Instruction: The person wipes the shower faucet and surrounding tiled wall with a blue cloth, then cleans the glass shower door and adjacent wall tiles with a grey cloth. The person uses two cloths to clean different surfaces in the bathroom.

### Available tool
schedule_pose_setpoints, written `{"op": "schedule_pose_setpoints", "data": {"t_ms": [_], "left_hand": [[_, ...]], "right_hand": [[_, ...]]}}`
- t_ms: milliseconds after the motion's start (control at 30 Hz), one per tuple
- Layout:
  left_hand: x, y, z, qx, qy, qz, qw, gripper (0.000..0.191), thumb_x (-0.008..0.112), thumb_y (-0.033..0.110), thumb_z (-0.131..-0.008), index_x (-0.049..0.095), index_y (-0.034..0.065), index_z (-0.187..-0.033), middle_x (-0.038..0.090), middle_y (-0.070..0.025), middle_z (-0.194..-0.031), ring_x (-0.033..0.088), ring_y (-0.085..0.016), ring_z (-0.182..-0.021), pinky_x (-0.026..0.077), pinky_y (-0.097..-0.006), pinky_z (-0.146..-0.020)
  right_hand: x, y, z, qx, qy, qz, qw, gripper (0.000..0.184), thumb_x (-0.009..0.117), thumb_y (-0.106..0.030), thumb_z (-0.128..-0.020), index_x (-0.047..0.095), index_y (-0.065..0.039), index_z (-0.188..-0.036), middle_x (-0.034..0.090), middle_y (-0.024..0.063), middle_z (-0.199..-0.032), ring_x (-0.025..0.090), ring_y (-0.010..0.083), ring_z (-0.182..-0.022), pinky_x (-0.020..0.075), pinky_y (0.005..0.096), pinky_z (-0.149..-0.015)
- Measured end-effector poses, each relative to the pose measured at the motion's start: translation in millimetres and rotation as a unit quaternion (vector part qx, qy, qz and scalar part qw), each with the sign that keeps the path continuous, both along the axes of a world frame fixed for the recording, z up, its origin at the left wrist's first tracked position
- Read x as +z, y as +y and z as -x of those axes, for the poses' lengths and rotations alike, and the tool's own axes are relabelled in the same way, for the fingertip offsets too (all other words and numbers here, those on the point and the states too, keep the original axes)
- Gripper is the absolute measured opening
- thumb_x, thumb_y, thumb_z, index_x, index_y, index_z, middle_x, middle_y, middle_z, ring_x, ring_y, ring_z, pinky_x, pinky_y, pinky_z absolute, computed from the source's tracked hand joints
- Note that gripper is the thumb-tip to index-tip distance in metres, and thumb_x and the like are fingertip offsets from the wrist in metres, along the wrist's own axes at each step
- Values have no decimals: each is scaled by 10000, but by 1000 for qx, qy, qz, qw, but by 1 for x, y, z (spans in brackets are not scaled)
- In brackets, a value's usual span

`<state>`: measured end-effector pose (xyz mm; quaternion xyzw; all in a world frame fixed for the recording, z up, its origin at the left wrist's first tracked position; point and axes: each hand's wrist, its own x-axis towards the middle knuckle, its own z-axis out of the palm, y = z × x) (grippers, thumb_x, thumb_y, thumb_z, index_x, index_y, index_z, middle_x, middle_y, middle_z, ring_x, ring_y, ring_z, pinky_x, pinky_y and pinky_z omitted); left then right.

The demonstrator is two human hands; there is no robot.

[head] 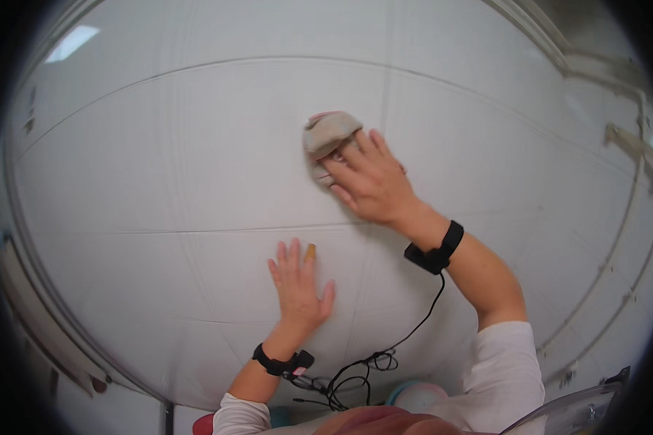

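Observation:
My right hand (373, 179) presses a folded beige cloth (332, 133) against a large white panelled surface (239, 152), near the middle of the view. The cloth has reddish and bluish patches, and part of it is hidden under my fingers. Lower and to the left, my left hand (300, 291) lies flat on the same surface with its fingers apart, holding nothing. A yellow-brown wrap (310, 252) covers the tip of its index finger. Each wrist wears a black strap with a small black device.
Black cables (353, 378) hang in loops between my forearms, one running to the right wrist device. At the bottom is a round container (419, 396) with a pink and blue rim. Metal rails or pipes (628, 217) run along the right side. Thin seams cross the white surface.

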<state>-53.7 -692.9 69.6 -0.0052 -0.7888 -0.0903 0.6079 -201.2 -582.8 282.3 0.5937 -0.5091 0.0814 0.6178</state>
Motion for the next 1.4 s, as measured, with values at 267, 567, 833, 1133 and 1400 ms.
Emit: {"op": "schedule_pose_setpoints", "data": {"t_ms": [267,567,833,1133,1400], "left_hand": [[12,10,0,-27,-53,15,998,750,692,178,-787,375,-18,-1438,234,-271,-1564,169,-506,-1452,93,-682,-1116],[22,23,5,-21,-79,62,995,762,672,182,-798,361,6,-1470,218,-246,-1581,138,-496,-1462,78,-679,-1119],[24,22,24,91,-74,101,988,735,645,251,-853,345,1,-1476,168,-269,-1599,65,-469,-1488,-83,-630,-1129],[16,18,30,186,-65,165,966,839,620,547,-893,360,13,-1486,112,-271,-1609,3,-427,-1505,-108,-564,-1151],[17,20,35,239,-79,173,952,1091,554,831,-744,375,63,-1497,46,-282,-1612,-65,-430,-1500,-122,-595,-1136]], "right_hand": [[-24,57,38,-45,-231,293,927,515,558,-203,-904,478,-62,-1393,472,241,-1376,431,469,-1205,318,627,-1051],[-171,130,128,-191,-228,74,952,551,565,-261,-887,488,-53,-1391,465,161,-1450,437,348,-1344,337,562,-1063],[-98,154,117,-59,-385,358,849,550,455,-199,-979,347,58,-1454,356,278,-1494,331,440,-1376,260,539,-1130],[-188,213,177,-91,-239,176,950,621,610,-143,-784,432,4,-1360,488,218,-1323,469,412,-1137,370,509,-974],[-273,176,152,-81,-413,404,812,647,546,-235,-939,316,24,-1485,297,329,-1496,305,514,-1354,245,572,-1134]]}}
